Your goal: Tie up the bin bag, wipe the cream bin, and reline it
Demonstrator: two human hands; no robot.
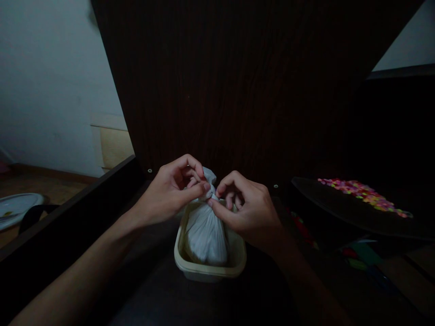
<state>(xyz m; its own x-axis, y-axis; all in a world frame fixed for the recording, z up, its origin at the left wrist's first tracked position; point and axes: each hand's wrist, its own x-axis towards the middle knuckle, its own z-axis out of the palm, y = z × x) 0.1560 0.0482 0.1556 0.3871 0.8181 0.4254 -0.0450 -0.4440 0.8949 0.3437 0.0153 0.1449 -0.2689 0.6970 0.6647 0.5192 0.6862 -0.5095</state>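
A white plastic bag (pixel 205 235), gathered and twisted into a knot at its neck, sits inside a cream rectangular tub (pixel 210 270). What the bag holds is hidden. My left hand (pixel 176 185) pinches the knotted neck from the left between thumb and fingers. From the right, my right hand (pixel 249 208) pinches the same knot, its thumb and index finger close to the left thumb. A short crumpled end of the bag sticks up behind the fingers. The tub rests on a dark surface between my forearms.
Behind the tub rises a tall dark wood panel (pixel 238 90). A dark raised edge (pixel 78 208) runs along the left. At right, a bright beaded strand (pixel 367 194) lies on a dark ledge, with dim coloured items below. A white round lid or dish (pixel 20 206) is far left.
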